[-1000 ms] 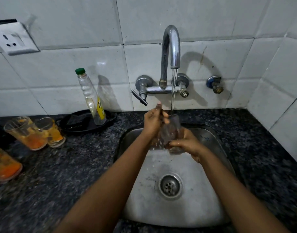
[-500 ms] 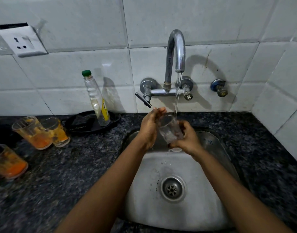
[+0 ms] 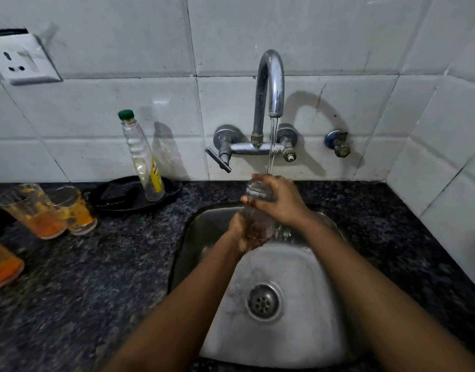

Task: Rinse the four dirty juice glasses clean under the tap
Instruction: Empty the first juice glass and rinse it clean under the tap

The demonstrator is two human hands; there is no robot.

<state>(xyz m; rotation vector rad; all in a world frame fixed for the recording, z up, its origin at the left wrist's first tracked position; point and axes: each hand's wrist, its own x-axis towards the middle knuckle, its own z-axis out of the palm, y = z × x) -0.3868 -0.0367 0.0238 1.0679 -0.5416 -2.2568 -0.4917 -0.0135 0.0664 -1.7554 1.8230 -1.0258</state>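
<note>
A clear juice glass (image 3: 258, 208) is held over the steel sink (image 3: 325, 331), under the running stream from the curved tap (image 3: 268, 84). My left hand (image 3: 241, 232) grips the glass's lower end. My right hand (image 3: 280, 200) wraps over its upper end, where the water lands. Most of the glass is hidden by my fingers. Three dirty glasses with orange juice residue stand on the dark counter at left: a tall one (image 3: 32, 210), a second one (image 3: 75, 210) touching it, and a third (image 3: 1, 264) cut off by the left edge.
A clear bottle with a green cap (image 3: 142, 157) stands in a black dish (image 3: 174, 191) against the tiled wall. The tap's lever (image 3: 219, 159) sticks out to the left. A wall socket (image 3: 21, 60) is at upper left. The drain (image 3: 263, 302) lies in the basin's middle.
My hands have turned the glass: the right hand moved from its side to its top, the left hand dropped to its lower end. The glass now lies more upright under the stream.
</note>
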